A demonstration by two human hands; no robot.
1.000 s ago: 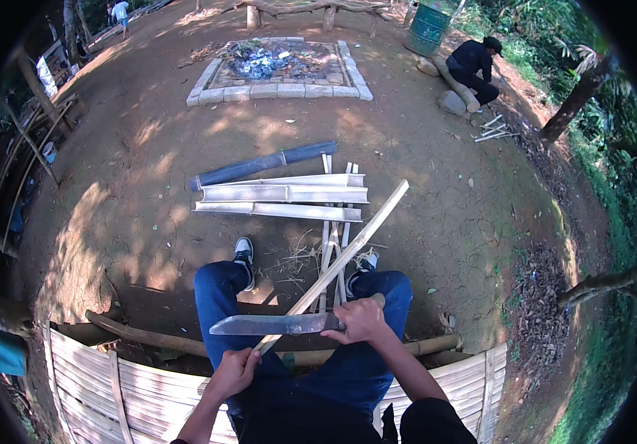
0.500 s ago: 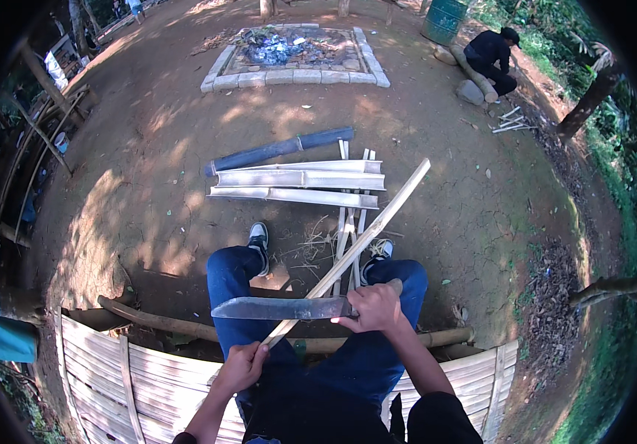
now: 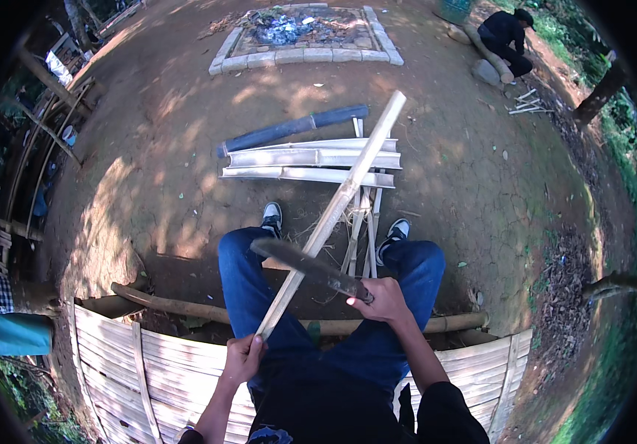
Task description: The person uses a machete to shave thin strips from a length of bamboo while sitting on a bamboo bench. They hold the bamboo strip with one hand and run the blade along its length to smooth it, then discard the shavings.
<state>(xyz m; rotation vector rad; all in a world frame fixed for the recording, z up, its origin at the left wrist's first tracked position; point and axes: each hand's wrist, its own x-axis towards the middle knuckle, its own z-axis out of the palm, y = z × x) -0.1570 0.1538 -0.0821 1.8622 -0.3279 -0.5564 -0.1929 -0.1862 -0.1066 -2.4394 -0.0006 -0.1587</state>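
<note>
Your 2 hands are closed: the left hand (image 3: 244, 359) grips the near end of the bamboo strip (image 3: 342, 196), the right hand (image 3: 383, 300) the machete (image 3: 322, 271), which crosses the strip. Ahead, the stone-edged fire pit (image 3: 303, 56) holds what looks like ash (image 3: 283, 31).

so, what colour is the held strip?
The strip is pale tan, best in the head view.

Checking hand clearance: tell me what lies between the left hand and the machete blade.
In the head view, the bamboo strip spans the gap from the left hand to the machete blade, with blue jeans and soil behind it.
</note>
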